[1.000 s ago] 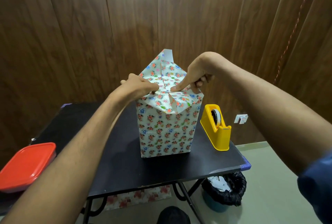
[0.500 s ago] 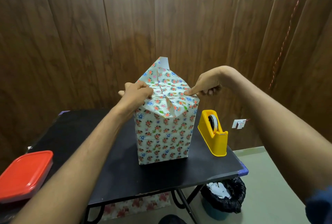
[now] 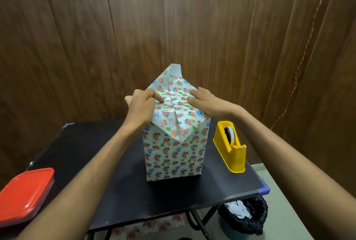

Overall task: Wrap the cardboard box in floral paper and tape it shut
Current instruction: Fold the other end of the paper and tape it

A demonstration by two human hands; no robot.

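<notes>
The box point(image 3: 174, 155), covered in floral paper point(image 3: 173, 105), is stood upright at the table's point(image 3: 92, 143) centre, long axis vertical. A pointed flap is raised toward 12 o'clock; another is hung over the near face. The top folds are pinched by the left hand point(image 3: 141, 107), and pressed by the flat, straight-fingered right hand point(image 3: 207, 102). A tape dispenser point(image 3: 231, 147) is seen at 3 o'clock, near the table edge.

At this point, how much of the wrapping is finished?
Done: floral paper covers the upright box's sides. In hand: left hand and right hand press the top flaps; far flap stands up. Left: taping, with the yellow tape dispenser untouched.
</notes>
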